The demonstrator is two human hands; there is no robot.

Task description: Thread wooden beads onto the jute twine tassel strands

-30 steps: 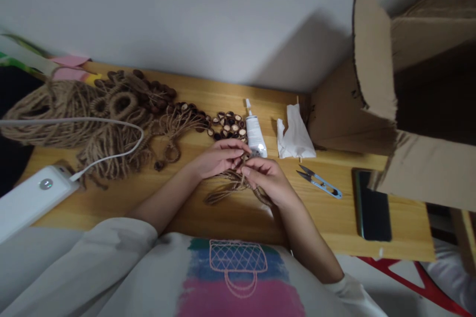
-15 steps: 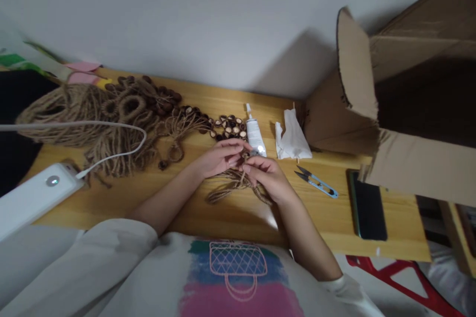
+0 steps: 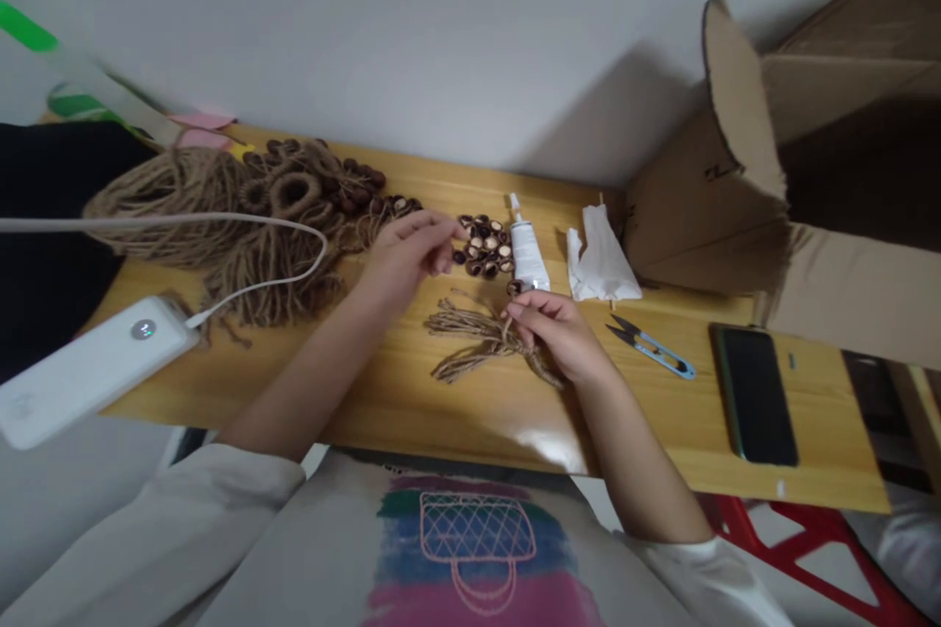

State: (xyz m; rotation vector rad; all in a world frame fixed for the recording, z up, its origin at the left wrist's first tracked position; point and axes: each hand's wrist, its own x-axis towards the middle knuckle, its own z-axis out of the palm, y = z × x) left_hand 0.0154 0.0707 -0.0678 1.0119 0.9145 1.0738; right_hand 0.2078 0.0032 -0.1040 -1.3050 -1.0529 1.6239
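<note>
My right hand (image 3: 555, 333) is closed in a pinch on a strand of a small jute twine bundle (image 3: 474, 345) that lies on the wooden table (image 3: 412, 392). My left hand (image 3: 408, 250) reaches out toward a heap of brown nut shell halves (image 3: 485, 253), its fingers stretched and slightly curled, nothing visible in them. A white glue tube (image 3: 527, 255) lies just right of the shells.
A big pile of jute rope and rings (image 3: 242, 216) covers the table's left. A white power bank (image 3: 88, 367) with its cable sits at the front left. Crumpled tissue (image 3: 599, 260), blue thread snips (image 3: 651, 345), a dark phone (image 3: 756, 394) and an open cardboard box (image 3: 779, 186) stand on the right.
My left hand has left the twine bundle and moved up and left to the shell heap. My right hand stays on the twine. The camera view has shifted a little.
</note>
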